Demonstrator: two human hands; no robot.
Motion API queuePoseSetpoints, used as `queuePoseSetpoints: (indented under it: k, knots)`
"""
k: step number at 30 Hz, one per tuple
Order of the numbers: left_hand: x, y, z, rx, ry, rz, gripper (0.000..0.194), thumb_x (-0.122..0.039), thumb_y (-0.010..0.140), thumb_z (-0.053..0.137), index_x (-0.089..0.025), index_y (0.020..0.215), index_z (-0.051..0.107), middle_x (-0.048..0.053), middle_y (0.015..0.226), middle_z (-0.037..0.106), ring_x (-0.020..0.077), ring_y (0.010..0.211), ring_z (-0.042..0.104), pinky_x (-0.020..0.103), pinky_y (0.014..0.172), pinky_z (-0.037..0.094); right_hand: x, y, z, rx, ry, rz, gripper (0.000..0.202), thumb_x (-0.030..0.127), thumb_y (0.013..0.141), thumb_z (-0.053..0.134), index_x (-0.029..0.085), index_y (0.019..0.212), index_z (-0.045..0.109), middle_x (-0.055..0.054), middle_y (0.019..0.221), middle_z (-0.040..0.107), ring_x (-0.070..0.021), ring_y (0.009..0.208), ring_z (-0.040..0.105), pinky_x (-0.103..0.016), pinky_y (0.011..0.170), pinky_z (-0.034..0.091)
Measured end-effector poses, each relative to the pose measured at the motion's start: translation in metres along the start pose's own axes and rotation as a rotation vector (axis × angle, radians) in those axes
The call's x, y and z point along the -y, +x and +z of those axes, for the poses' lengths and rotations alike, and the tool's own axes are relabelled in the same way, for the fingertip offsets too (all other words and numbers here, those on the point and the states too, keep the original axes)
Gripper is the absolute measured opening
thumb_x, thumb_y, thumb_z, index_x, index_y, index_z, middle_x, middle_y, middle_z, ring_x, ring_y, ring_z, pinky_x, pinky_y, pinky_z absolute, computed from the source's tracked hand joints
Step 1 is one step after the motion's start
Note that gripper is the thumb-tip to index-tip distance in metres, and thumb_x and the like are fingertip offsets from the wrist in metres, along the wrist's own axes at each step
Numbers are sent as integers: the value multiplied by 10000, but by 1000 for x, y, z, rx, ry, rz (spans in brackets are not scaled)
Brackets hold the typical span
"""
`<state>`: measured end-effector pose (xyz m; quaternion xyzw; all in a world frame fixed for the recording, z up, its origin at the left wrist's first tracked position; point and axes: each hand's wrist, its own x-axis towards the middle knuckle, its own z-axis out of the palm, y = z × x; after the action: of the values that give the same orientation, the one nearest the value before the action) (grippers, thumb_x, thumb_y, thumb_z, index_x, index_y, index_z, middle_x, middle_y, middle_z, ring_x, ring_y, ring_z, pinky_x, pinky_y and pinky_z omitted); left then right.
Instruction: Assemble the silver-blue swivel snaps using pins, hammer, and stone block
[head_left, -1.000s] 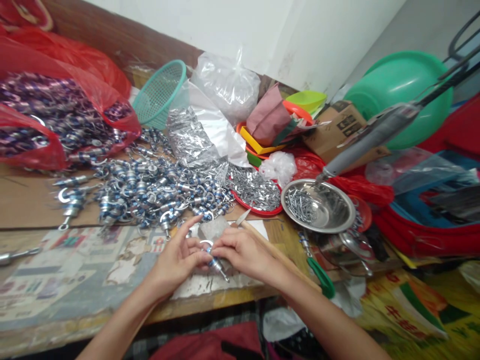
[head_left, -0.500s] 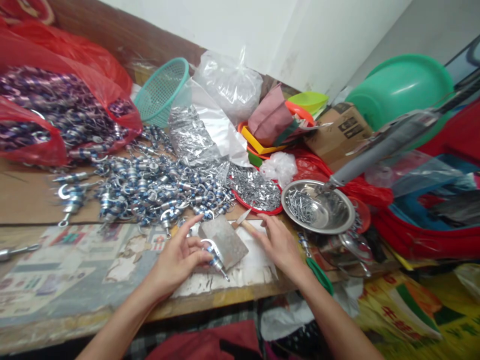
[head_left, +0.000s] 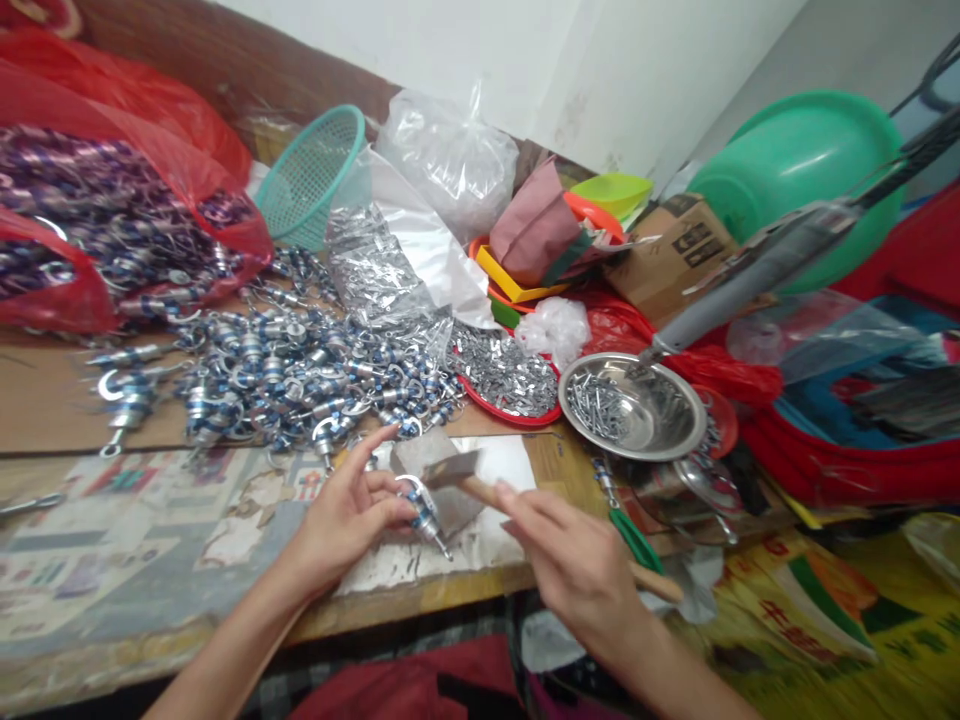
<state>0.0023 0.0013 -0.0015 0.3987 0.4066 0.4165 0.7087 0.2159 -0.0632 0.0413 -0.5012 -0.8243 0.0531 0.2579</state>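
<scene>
My left hand (head_left: 346,515) pinches a small silver metal hook fitting (head_left: 426,518) with blue bands and a ringed pin end, its forefinger stretched out. The fitting is held at the near edge of a flat grey metal block (head_left: 417,452). My right hand (head_left: 574,550) is wrapped round the wooden handle of a hammer (head_left: 456,468). The slightly blurred hammer head hangs over the block, close to the fitting, and hides part of the block. Beyond my left hand lies a large pile of similar hook fittings (head_left: 270,370).
A red tray (head_left: 517,420) of small metal clips and a steel bowl (head_left: 671,410) of pins stand behind my right hand. Red bags (head_left: 225,170) of fittings lie at the left. A green-handled tool (head_left: 634,540) sits near the front edge. A grey tool shaft (head_left: 750,280) slants across the right.
My right hand, which was reaching to the wooden handle, now grips the hammer and has lifted it over the block. My left hand keeps its hold on the fitting.
</scene>
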Motion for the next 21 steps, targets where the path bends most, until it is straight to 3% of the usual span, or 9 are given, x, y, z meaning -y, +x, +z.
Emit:
queuePoseSetpoints:
  k: [2, 5, 9, 11, 13, 16, 21]
  knots:
    - [0, 0, 0, -6, 5, -2, 839, -138, 581, 686, -209, 1293, 248, -36, 644, 605, 140, 578, 604, 289, 554, 534, 2, -2, 3, 114, -81, 22, 516, 59, 819, 411, 257, 1295, 387, -34, 811, 619, -148, 683, 583, -239, 590, 457]
    - [-1, 0, 1, -19, 4, -9, 852, -134, 570, 691, -217, 1296, 253, -43, 636, 604, 135, 564, 598, 300, 555, 538, 4, -4, 6, 51, -109, 43, 511, 62, 816, 407, 258, 1288, 401, -46, 856, 624, -150, 709, 583, -238, 605, 457]
    - [-1, 0, 0, -32, 23, -22, 829, -147, 573, 691, -221, 1291, 281, -37, 651, 623, 146, 569, 603, 310, 557, 533, -6, 0, 13, 103, 35, 121, 436, 124, 838, 431, 264, 1251, 451, -30, 830, 630, -140, 715, 592, -235, 643, 474]
    - [-2, -1, -1, -52, 109, -31, 644, -175, 582, 688, -185, 1183, 455, -7, 678, 651, 165, 606, 620, 316, 595, 526, -22, 6, 23, 28, 155, 235, 394, 186, 835, 474, 240, 1224, 482, -43, 929, 633, -149, 816, 599, -255, 727, 479]
    - [-3, -2, -2, -96, 271, -8, 343, -208, 590, 682, -157, 926, 638, 27, 692, 679, 188, 654, 630, 327, 661, 513, -42, 15, 34, -43, 201, 323, 385, 231, 818, 510, 220, 1203, 504, -59, 1042, 618, -170, 921, 585, -292, 805, 463]
    - [-3, -3, -3, -178, 479, 113, 93, -249, 605, 667, -184, 664, 700, 45, 717, 701, 212, 729, 628, 341, 746, 484, -70, 31, 44, 31, 85, 330, 333, 268, 812, 521, 221, 1139, 560, -47, 1024, 636, -170, 904, 593, -282, 785, 467]
    - [-3, 1, 1, -211, 602, 374, 47, -249, 587, 668, -225, 578, 707, 35, 780, 638, 202, 785, 594, 318, 749, 465, -103, 72, 41, 33, -234, 389, 282, 214, 880, 385, 173, 1008, 633, -87, 948, 621, -169, 888, 563, -272, 786, 421]
